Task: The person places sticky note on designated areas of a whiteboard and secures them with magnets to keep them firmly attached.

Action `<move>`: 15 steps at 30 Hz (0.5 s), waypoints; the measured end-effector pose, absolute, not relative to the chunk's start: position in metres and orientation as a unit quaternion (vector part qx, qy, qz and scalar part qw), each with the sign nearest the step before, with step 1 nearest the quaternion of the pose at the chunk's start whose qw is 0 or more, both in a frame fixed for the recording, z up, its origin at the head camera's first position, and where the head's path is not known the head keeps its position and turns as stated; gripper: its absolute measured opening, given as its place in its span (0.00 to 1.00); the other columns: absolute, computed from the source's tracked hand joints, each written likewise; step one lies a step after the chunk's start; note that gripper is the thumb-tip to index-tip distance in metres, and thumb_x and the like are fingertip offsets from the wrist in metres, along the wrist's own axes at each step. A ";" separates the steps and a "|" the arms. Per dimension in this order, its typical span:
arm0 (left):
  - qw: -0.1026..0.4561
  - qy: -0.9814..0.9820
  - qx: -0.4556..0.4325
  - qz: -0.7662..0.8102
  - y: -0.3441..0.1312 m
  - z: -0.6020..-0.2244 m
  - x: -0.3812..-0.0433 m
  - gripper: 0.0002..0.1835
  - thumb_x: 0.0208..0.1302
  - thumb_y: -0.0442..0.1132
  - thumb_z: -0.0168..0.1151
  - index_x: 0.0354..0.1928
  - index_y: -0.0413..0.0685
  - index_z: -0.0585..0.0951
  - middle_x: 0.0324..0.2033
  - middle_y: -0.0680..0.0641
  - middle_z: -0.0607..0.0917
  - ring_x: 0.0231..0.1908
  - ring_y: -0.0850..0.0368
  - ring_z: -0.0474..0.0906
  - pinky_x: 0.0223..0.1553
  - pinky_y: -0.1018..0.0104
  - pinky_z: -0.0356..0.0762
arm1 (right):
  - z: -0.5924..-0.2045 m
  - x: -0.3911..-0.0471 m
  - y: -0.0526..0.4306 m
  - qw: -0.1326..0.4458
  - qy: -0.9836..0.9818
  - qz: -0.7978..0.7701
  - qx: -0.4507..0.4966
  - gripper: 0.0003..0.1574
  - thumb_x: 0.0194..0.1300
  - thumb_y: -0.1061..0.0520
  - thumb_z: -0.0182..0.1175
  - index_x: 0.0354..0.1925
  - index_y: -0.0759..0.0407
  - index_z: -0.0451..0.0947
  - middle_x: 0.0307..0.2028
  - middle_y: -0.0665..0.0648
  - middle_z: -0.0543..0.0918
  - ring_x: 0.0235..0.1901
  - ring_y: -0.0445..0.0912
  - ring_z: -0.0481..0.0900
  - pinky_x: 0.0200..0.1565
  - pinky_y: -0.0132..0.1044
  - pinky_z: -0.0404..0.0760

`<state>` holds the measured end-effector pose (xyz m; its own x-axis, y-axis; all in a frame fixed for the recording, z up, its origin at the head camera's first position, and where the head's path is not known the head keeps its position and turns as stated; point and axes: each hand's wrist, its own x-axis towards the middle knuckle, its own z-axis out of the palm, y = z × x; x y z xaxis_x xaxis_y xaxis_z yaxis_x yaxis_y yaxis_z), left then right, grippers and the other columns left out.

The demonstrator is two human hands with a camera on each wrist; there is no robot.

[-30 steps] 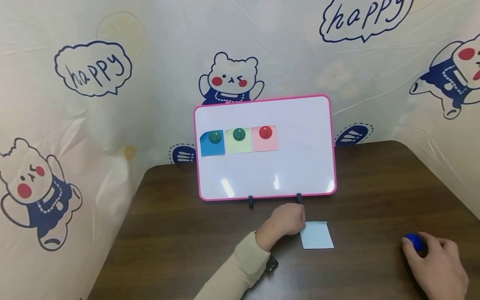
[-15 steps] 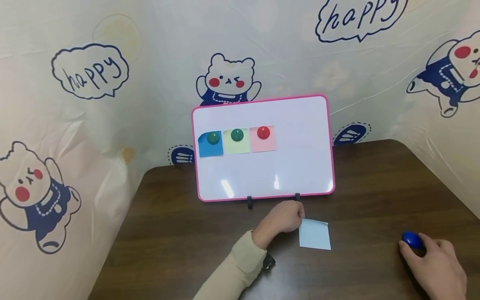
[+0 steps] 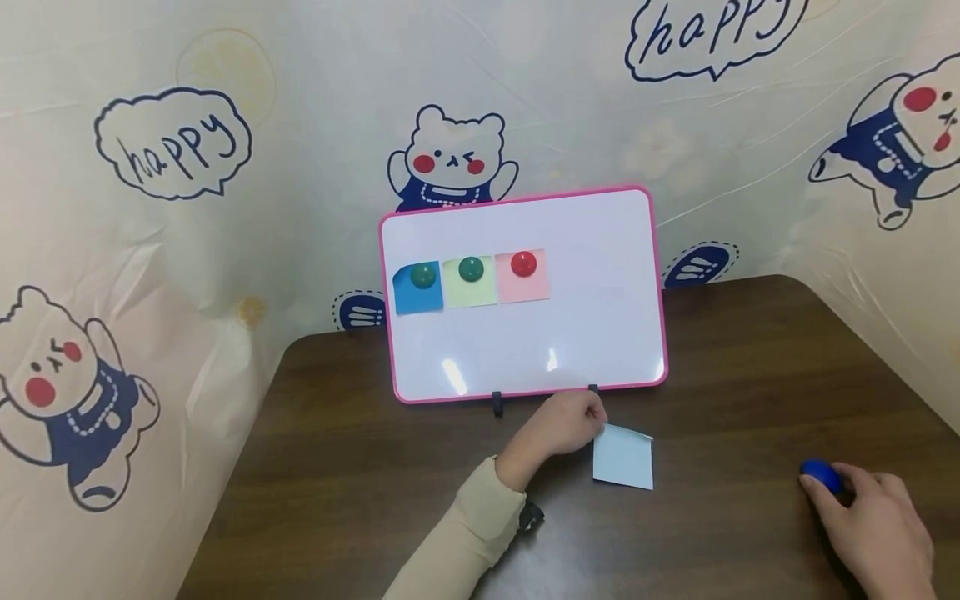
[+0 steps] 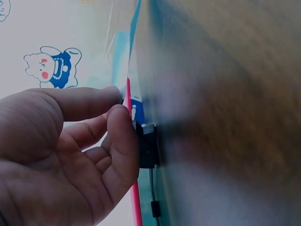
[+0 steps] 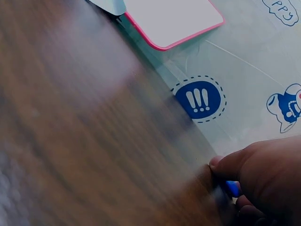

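Note:
In the head view my left hand (image 3: pixel 558 427) pinches a light blue sticky note (image 3: pixel 623 458) by its upper left corner, in front of the whiteboard (image 3: pixel 600 333). The left wrist view has thumb and fingertip meeting at the note (image 4: pixel 121 56), seen nearly edge-on. Off to the right, my right hand (image 3: pixel 881 525) holds a round blue magnet (image 3: pixel 821 475) between thumb and fingers, low over the table. On the board hang a blue note (image 3: pixel 417 300) and a green note (image 3: pixel 469 294), each under a green magnet, and a pink note (image 3: pixel 522 288) under a red magnet.
The pink-framed whiteboard leans back on small black stand feet (image 3: pixel 497 406) on a dark wooden table (image 3: pixel 337 483). Behind it hangs a printed cloth (image 3: pixel 322 167) with cartoon bears. A dark wrist-worn device (image 3: pixel 531 517) sits by my left cuff.
My left hand has moved slightly up toward the whiteboard, and the light blue note has risen and tilted with it. My right hand keeps the blue magnet in nearly the same place.

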<state>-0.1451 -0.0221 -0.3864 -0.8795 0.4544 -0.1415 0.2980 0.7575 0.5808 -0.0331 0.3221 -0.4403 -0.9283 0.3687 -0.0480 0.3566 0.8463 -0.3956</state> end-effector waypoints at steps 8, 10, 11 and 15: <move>0.130 0.916 0.192 0.327 -0.031 -0.385 -0.149 0.03 0.65 0.40 0.60 0.33 0.55 0.80 0.28 0.60 0.76 0.30 0.63 0.72 0.33 0.70 0.73 | -0.441 -0.033 0.321 0.011 -0.957 0.202 -0.209 0.49 0.63 0.31 0.52 0.55 0.76 0.64 0.46 0.76 0.62 0.44 0.71 0.65 0.36 0.61 0.68; 0.128 0.913 0.188 0.337 -0.034 -0.384 -0.151 0.02 0.65 0.40 0.60 0.34 0.55 0.80 0.28 0.60 0.77 0.31 0.62 0.72 0.34 0.69 0.73 | -0.441 -0.033 0.321 0.008 -0.956 0.204 -0.211 0.49 0.63 0.31 0.52 0.55 0.75 0.64 0.46 0.76 0.63 0.44 0.71 0.66 0.37 0.62 0.68; 0.127 0.912 0.185 0.342 -0.036 -0.383 -0.152 0.02 0.65 0.41 0.60 0.34 0.54 0.81 0.28 0.60 0.77 0.31 0.62 0.72 0.34 0.68 0.73 | -0.441 -0.033 0.321 0.007 -0.956 0.205 -0.212 0.49 0.63 0.31 0.52 0.55 0.75 0.64 0.46 0.76 0.63 0.44 0.71 0.66 0.37 0.62 0.68; 0.118 0.911 0.163 0.361 -0.043 -0.381 -0.157 0.02 0.65 0.42 0.60 0.36 0.55 0.81 0.29 0.59 0.77 0.32 0.61 0.72 0.35 0.67 0.74 | -0.440 -0.033 0.320 0.009 -0.956 0.206 -0.209 0.48 0.63 0.32 0.53 0.56 0.74 0.64 0.46 0.75 0.64 0.44 0.71 0.66 0.38 0.62 0.68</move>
<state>-0.1570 -0.0433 -0.3808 -0.9187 0.3828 -0.0970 0.2127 0.6866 0.6952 -0.0330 0.3202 -0.4397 -0.9121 0.4039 -0.0699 0.3968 0.8272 -0.3979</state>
